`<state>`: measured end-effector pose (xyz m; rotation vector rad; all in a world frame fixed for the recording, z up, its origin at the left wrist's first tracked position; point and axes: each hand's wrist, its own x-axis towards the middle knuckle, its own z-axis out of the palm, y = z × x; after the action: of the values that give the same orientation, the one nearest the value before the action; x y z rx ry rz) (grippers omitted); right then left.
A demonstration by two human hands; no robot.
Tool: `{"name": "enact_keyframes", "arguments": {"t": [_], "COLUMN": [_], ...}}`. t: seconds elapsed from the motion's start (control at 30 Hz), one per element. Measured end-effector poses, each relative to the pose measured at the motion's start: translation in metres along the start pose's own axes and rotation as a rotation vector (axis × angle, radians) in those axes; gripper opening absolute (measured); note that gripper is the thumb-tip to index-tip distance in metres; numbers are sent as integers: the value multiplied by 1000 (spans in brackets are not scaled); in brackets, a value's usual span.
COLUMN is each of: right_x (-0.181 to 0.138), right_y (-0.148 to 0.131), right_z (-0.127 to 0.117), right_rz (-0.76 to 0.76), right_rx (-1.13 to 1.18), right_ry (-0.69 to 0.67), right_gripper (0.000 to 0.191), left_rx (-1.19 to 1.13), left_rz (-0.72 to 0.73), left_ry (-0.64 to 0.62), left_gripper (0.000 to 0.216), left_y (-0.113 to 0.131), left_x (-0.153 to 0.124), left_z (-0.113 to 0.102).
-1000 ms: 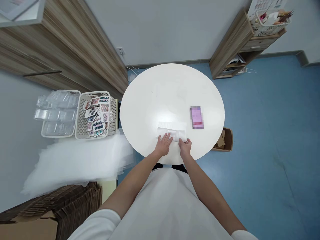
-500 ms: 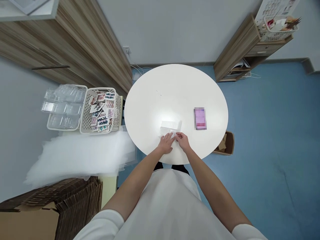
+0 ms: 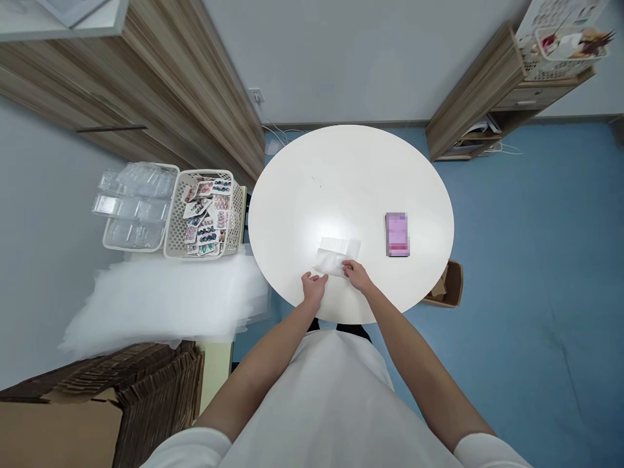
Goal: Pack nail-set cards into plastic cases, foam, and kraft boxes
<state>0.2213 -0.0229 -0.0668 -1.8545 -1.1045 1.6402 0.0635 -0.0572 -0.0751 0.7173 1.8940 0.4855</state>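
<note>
A small white wrapping sheet [image 3: 330, 262], thin and translucent like packing foam, lies folded near the front of the white oval table [image 3: 292, 188]. Its folded flap shows between my hands, and a paler ribbed part extends behind. My right hand [image 3: 357, 275] pinches the right edge of the sheet between thumb and fingers. By the lower left corner of the sheet is my left hand [image 3: 314, 286], fingers apart and slightly curled, holding nothing that I can see. Whether something lies inside the fold is hidden.
A phone [image 3: 398, 234] with a blurred pink screen lies right on the table. At left stand a basket of carded press-on nails [image 3: 170, 227], a tray of clear plastic boxes [image 3: 134, 201], stacked foam sheets [image 3: 166, 296] and flattened cartons [image 3: 156, 390]. A brown bin [image 3: 454, 284] sits right.
My left hand has lifted off the sheet and drawn back toward its lower left corner, uncovering the folded flap. My right hand stays at the right edge. The view has shifted slightly.
</note>
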Motion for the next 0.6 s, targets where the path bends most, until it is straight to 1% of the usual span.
{"name": "enact_keyframes", "arguments": {"t": [0.1,0.17,0.23,0.3,0.4,0.47,0.53,0.6], "right_x": [-1,-1,-1,-1,-2,-2,-2,-3], "right_y": [3,4,5,5,5,4,2,0], "right_z": [0,0,0,-1,-2,-2,-2,-3], "right_rz": [-26,-33,-29,-24,-30,-50,-79,-100], "right_rx": [10,23,37,58,90,102,92,64], "right_ry": [-2,-5,-14,-23,-21,-15,-10,-9], "right_gripper": [34,34,34,34,34,33,29,22], "left_rx": [-66,-160,-180,-153,-49,83,259,461], "left_rz": [-67,-115,-105,-47,113,274,460,628], "left_ry": [42,60,19,-65,-184,-235,-276,-309], "left_gripper": [61,63,57,50,42,38,40,50], "left_y": [14,24,33,38,42,42,41,39], "left_x": [15,22,26,24,16,9,2,-4], "left_z": [13,18,20,19,15,14,14,16]}}
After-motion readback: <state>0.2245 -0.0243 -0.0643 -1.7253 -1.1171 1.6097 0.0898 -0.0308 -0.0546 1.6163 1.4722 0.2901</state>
